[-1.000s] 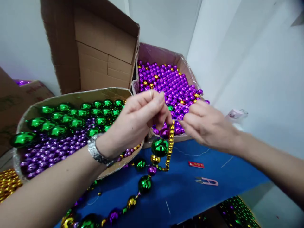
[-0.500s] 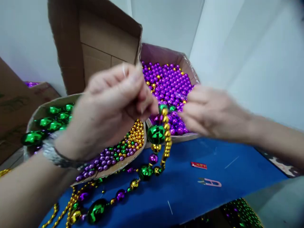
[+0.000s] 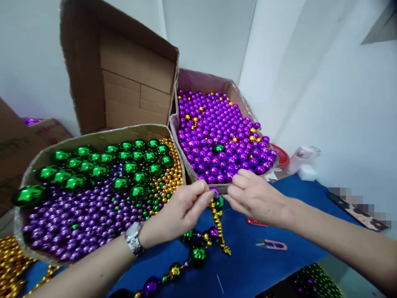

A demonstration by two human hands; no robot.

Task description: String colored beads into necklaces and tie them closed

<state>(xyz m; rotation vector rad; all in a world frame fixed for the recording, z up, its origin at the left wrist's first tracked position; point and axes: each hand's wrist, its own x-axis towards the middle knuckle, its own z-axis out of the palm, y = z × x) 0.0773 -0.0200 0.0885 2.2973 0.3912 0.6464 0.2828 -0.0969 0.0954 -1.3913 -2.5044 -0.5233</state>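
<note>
Bead strand (image 3: 217,223) pinched between both grips, dangling below them

Both hands, left (image 3: 182,209) and right (image 3: 254,198), fingertips pinched and nearly meeting, forearms angled inward.

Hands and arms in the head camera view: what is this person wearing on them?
Both forearms are bare, with no sleeves and no gloves in view. The left hand has a silver metal wristwatch with a link band at the wrist. The right hand and its wrist carry nothing visible; no rings can be made out on the fingers.
</note>
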